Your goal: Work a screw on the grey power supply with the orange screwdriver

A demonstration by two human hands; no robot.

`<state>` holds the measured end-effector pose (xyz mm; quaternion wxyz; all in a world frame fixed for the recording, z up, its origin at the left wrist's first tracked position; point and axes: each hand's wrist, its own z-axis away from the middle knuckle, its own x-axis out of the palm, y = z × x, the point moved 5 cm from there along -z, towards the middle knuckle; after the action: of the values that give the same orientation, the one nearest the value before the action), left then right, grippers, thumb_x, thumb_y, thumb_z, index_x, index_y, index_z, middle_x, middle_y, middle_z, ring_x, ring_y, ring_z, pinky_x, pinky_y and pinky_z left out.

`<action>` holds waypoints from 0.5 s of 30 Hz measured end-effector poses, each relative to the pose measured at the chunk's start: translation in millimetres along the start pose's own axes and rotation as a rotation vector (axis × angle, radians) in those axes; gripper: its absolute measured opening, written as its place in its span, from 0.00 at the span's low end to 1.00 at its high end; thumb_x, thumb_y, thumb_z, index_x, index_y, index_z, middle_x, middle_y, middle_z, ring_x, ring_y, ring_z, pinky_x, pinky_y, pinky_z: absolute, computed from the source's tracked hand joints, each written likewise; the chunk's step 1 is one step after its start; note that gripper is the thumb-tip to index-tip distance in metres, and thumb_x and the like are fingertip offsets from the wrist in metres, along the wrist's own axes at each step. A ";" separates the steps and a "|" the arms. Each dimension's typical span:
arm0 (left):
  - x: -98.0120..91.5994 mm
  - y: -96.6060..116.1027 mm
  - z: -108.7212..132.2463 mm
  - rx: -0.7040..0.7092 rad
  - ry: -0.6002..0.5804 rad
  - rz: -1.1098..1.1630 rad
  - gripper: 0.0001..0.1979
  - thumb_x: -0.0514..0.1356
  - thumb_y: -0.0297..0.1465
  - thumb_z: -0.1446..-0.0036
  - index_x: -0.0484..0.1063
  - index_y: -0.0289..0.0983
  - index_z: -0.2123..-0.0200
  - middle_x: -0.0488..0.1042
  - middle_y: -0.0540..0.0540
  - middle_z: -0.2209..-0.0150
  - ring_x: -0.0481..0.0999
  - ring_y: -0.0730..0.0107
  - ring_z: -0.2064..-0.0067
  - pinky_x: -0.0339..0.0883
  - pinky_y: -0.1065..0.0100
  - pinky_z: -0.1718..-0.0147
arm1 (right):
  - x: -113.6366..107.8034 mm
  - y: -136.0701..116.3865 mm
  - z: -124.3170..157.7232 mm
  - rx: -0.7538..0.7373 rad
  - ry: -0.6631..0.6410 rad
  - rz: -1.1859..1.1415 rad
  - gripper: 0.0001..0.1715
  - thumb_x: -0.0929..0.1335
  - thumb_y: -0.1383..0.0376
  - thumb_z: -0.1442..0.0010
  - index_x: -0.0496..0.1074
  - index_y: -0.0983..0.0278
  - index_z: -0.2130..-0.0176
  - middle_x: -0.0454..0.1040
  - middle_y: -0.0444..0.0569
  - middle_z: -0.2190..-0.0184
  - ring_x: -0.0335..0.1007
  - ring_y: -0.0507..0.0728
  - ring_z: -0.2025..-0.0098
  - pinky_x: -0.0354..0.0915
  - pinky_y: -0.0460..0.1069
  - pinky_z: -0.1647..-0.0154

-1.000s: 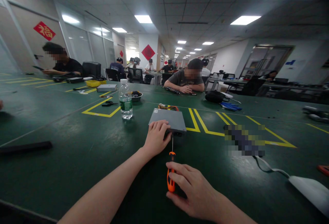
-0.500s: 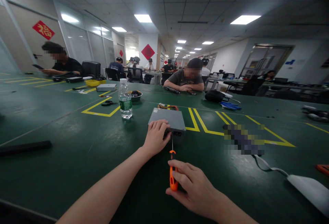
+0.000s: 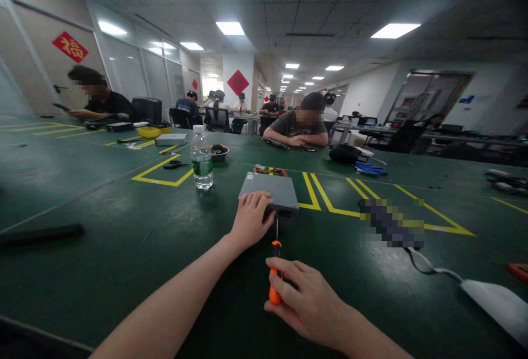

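A flat grey metal box lies on the green table, with coloured wires at its far end. My left hand rests on the box's near left corner, fingers curled over the top. My right hand is closed around the orange handle of a screwdriver. Its thin shaft points away from me, and the tip touches the box's near face.
A water bottle stands left of the box, with a bowl behind it. A black bar lies at the left. A blurred dark object and a white cable and adapter lie at the right. Other people sit across the table.
My right hand has shifted its grip slightly along the screwdriver handle. The left hand and the box have stayed put.
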<state>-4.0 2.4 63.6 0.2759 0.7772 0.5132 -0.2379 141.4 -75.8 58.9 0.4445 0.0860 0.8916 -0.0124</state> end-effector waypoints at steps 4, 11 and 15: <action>-0.2 -0.1 0.1 0.000 -0.001 0.000 0.09 0.57 0.31 0.45 0.64 0.40 0.60 0.69 0.47 0.52 0.65 0.63 0.48 0.53 0.59 0.49 | -0.9 2.7 4.1 0.026 -0.082 -0.044 0.18 0.61 0.60 0.38 0.64 0.69 0.52 0.68 0.62 0.52 0.69 0.60 0.56 0.68 0.53 0.59; -0.3 -0.4 -0.3 0.002 0.000 0.002 0.08 0.56 0.31 0.45 0.64 0.39 0.60 0.69 0.47 0.52 0.64 0.64 0.48 0.53 0.59 0.49 | -10.1 -1.6 -6.2 -0.062 -0.025 0.051 0.15 0.60 0.63 0.36 0.67 0.67 0.53 0.70 0.62 0.55 0.70 0.58 0.63 0.68 0.52 0.67; -0.7 0.6 -0.1 0.002 0.003 -0.002 0.09 0.57 0.31 0.45 0.64 0.39 0.59 0.69 0.47 0.52 0.65 0.63 0.48 0.53 0.59 0.49 | -5.7 -1.2 -3.9 -0.056 0.025 0.043 0.13 0.61 0.62 0.36 0.68 0.69 0.57 0.71 0.62 0.55 0.70 0.58 0.61 0.68 0.51 0.65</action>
<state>-3.6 1.8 64.2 0.2740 0.7773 0.5140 -0.2376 141.5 -77.4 65.6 0.4359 0.0927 0.8949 0.0232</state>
